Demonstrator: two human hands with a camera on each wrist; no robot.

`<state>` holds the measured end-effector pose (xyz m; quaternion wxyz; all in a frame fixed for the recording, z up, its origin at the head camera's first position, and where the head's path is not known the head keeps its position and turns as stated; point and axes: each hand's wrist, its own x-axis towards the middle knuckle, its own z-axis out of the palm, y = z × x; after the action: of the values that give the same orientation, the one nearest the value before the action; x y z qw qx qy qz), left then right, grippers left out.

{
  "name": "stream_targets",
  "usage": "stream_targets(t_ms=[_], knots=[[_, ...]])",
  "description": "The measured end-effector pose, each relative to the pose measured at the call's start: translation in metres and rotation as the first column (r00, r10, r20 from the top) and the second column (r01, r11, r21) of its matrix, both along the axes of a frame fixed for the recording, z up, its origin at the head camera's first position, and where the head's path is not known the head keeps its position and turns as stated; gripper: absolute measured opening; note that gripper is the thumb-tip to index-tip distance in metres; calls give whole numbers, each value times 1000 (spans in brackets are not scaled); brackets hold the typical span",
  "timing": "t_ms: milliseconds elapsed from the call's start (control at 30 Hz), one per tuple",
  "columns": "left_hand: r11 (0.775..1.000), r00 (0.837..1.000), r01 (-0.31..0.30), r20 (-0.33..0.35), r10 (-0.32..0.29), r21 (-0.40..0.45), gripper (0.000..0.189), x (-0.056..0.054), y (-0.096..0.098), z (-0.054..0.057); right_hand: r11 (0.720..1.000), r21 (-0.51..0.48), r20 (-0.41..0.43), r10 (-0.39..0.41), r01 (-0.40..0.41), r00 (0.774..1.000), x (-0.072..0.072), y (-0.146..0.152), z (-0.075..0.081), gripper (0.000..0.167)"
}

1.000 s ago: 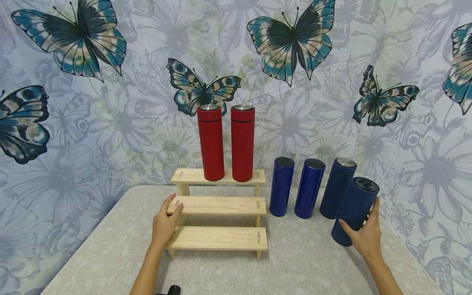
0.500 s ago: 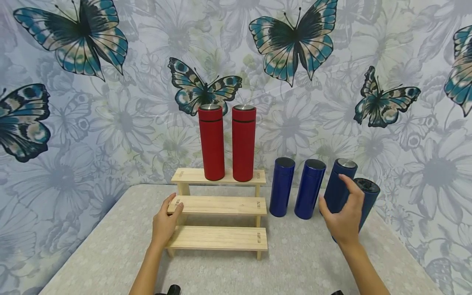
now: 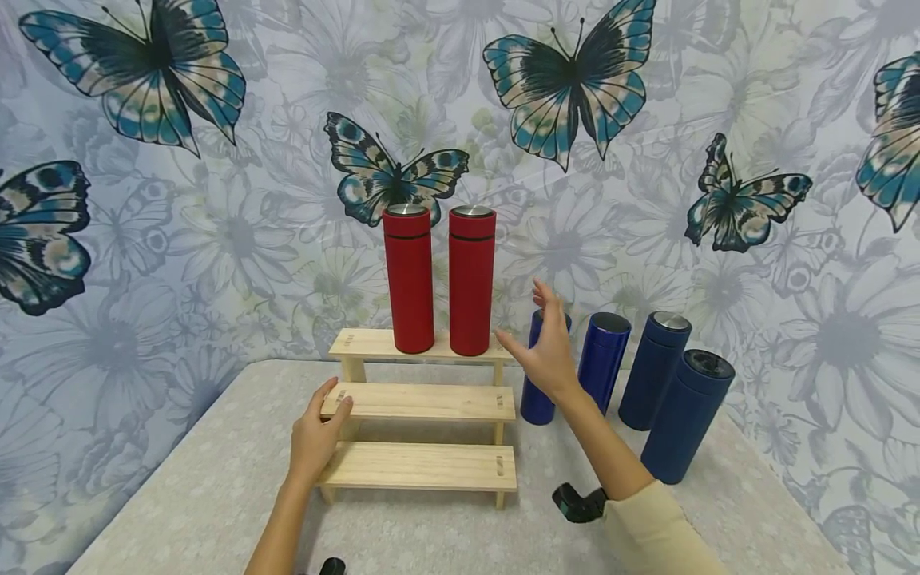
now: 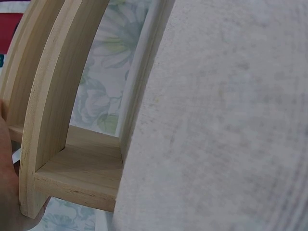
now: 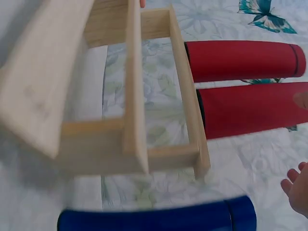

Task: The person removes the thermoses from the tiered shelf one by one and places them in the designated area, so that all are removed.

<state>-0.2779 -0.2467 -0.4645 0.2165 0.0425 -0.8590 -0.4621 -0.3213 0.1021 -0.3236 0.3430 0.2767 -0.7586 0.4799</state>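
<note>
A three-step wooden shelf stand (image 3: 424, 399) stands on the table, and my left hand (image 3: 312, 435) grips the left end of its middle step, thumb on top. In the left wrist view only the edge of this hand (image 4: 8, 192) shows beside the stand's side (image 4: 57, 96). Two red thermos bottles (image 3: 471, 287) with silver lid tops stand upright on the top step. My right hand (image 3: 549, 355) is in the air with fingers spread, holding nothing. It is just right of the right red bottle and partly covers the leftmost glossy blue thermos bottle (image 3: 537, 403).
Right of the stand, another glossy blue bottle (image 3: 604, 355) and two matte navy bottles (image 3: 652, 375) stand upright on the pale tablecloth (image 3: 194, 495). Behind the table rises a butterfly-patterned wall covering (image 3: 273, 200). A black wrist device (image 3: 578, 503) sits by my right sleeve.
My right hand has let go of the front navy bottle and moved left past the other blue bottles to beside the red ones. The left hand still grips the stand.
</note>
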Motion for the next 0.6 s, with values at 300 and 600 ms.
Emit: stream_targets(t_ms=[300,600], knots=[[1000,1000,3,2,-3,16,61,1,-1,0,987,-70,259,155,-141,953,-41,-50,5,107],[1000,1000,-2,-18,2,-5,59,0,-2,0,986,-60,220,168,-158,961,-45,-48,-11,107]])
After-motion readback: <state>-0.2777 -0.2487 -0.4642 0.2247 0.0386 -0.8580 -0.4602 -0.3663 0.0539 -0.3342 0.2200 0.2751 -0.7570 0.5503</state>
